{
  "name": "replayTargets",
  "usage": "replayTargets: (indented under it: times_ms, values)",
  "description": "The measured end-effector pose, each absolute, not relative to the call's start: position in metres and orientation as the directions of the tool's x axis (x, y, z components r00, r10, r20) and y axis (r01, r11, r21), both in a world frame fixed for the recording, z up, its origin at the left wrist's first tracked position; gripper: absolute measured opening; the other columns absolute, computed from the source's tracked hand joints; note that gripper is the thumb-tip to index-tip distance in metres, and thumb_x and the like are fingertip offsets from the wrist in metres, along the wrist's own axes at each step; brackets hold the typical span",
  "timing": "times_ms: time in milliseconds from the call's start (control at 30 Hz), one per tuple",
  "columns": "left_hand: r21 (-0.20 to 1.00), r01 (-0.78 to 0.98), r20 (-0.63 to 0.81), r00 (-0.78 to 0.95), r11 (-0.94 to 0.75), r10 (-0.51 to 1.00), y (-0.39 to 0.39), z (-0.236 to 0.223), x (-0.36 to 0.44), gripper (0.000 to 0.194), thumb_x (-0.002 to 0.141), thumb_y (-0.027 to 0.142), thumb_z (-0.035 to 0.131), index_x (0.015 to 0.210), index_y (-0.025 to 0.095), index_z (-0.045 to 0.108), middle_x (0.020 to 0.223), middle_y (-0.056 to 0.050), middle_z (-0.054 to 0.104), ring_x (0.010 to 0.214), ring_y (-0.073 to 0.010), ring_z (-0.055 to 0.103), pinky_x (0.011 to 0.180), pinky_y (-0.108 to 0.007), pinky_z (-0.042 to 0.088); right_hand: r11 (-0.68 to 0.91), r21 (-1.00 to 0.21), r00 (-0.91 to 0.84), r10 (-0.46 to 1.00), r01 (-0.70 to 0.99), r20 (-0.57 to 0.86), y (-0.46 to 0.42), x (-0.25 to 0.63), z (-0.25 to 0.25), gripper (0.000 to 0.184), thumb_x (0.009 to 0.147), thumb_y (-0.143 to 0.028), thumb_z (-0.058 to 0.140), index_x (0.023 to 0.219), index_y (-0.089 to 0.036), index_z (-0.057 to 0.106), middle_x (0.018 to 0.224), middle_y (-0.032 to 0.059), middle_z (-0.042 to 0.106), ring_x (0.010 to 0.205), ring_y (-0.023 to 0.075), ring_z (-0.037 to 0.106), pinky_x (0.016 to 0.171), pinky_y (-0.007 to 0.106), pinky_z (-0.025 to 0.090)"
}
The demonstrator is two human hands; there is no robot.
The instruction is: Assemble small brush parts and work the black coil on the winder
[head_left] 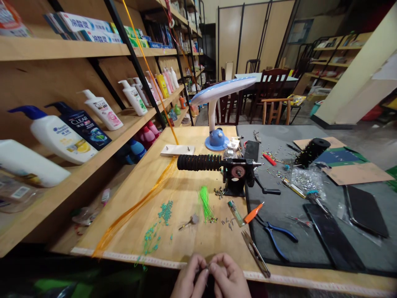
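Observation:
My left hand [190, 278] and my right hand [228, 275] meet at the table's front edge, thumbs and forefingers pinched together. Between the fingertips is something small and dark, too small to name. Just beyond them lie a small grey lump with a thin stem [194, 219], a bundle of bright green strands [205, 203] and short grey pieces [230, 223]. Tweezers [256, 253] rest to the right, partly over the edge of the table. Teal beads on thread [151, 238] lie to the left.
A hand-cranked winder [237, 176] with a black ribbed roll [198, 162] stands mid-table. Orange strands [136, 198] trail left. Blue-handled pliers [276, 236], an orange cutter [254, 212], a lighter [236, 213] and a phone [366, 211] lie right. A lamp [217, 138] stands behind.

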State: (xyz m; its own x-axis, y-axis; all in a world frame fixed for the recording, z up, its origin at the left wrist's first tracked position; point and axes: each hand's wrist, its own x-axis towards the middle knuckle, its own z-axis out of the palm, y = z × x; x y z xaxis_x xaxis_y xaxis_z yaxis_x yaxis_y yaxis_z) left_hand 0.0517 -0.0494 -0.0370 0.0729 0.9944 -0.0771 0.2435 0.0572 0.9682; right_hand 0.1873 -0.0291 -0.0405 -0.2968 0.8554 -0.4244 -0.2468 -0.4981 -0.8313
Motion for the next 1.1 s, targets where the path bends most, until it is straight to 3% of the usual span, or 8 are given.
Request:
replayTargets:
  times_ms: [200, 400, 500, 667, 900, 1100]
  values:
    - [0.977, 0.034, -0.213, 0.148, 0.211, 0.966, -0.048, -0.037, 0.051, 0.034, 0.09, 0.056, 0.051, 0.085, 0.022, 0.052, 0.063, 0.005, 0.043, 0.055, -0.0122, 0.04, 0.053, -0.024, 0.036, -0.488, -0.836, -0.246, 0.867, -0.249, -0.433, -0.03, 0.193, -0.047, 0.06, 0.065, -0.08, 0.06, 0.073, -0.022, 0.048, 0.032, -0.0158, 0.03, 0.026, 0.0034, 0.021, 0.029, 0.016, 0.012]
    - [0.984, 0.001, -0.177, 0.095, 0.177, 0.98, -0.047, -0.033, 0.054, 0.037, 0.084, 0.057, 0.059, 0.088, 0.021, 0.056, 0.078, 0.001, 0.048, 0.072, -0.0157, 0.047, 0.069, -0.027, 0.041, -0.475, -0.851, -0.22, 0.875, -0.225, -0.43, -0.031, 0.194, -0.05, 0.061, 0.066, -0.081, 0.059, 0.073, -0.021, 0.049, 0.039, -0.0147, 0.034, 0.027, 0.0024, 0.022, 0.028, 0.015, 0.015]
    - [0.983, 0.007, -0.185, 0.105, 0.185, 0.977, -0.046, -0.033, 0.054, 0.039, 0.082, 0.059, 0.06, 0.087, 0.02, 0.058, 0.077, 0.0, 0.051, 0.073, -0.0171, 0.049, 0.071, -0.028, 0.042, -0.445, -0.871, -0.19, 0.892, -0.208, -0.41, -0.032, 0.193, -0.046, 0.059, 0.068, -0.08, 0.058, 0.073, -0.021, 0.048, 0.04, -0.0154, 0.031, 0.028, 0.0026, 0.022, 0.028, 0.015, 0.012]
    - [0.971, 0.046, -0.24, 0.116, 0.236, 0.964, -0.045, -0.04, 0.051, 0.033, 0.084, 0.051, 0.06, 0.074, 0.021, 0.053, 0.067, 0.003, 0.046, 0.063, -0.0142, 0.042, 0.057, -0.024, 0.036, -0.371, -0.909, -0.126, 0.928, -0.191, -0.352, -0.035, 0.191, -0.038, 0.056, 0.073, -0.077, 0.056, 0.071, -0.021, 0.047, 0.041, -0.016, 0.026, 0.03, 0.0021, 0.018, 0.031, 0.016, 0.009]
    - [0.983, 0.126, -0.148, 0.112, 0.134, 0.983, -0.043, -0.056, 0.05, 0.03, 0.083, 0.047, 0.059, 0.072, 0.02, 0.05, 0.066, 0.003, 0.044, 0.062, -0.0142, 0.043, 0.058, -0.024, 0.039, -0.32, -0.939, -0.134, 0.943, -0.128, -0.303, -0.036, 0.192, -0.043, 0.054, 0.078, -0.075, 0.052, 0.071, -0.021, 0.047, 0.042, -0.0154, 0.026, 0.031, 0.0031, 0.021, 0.031, 0.016, 0.01]
    - [0.963, 0.117, -0.248, 0.015, 0.244, 0.969, -0.043, -0.049, 0.057, 0.034, 0.08, 0.05, 0.063, 0.071, 0.017, 0.057, 0.064, 0.003, 0.047, 0.06, -0.013, 0.044, 0.055, -0.021, 0.036, -0.315, -0.946, -0.198, 0.934, -0.073, -0.296, -0.035, 0.195, -0.043, 0.055, 0.079, -0.075, 0.05, 0.071, -0.021, 0.047, 0.041, -0.0144, 0.029, 0.032, 0.0044, 0.024, 0.033, 0.018, 0.014]
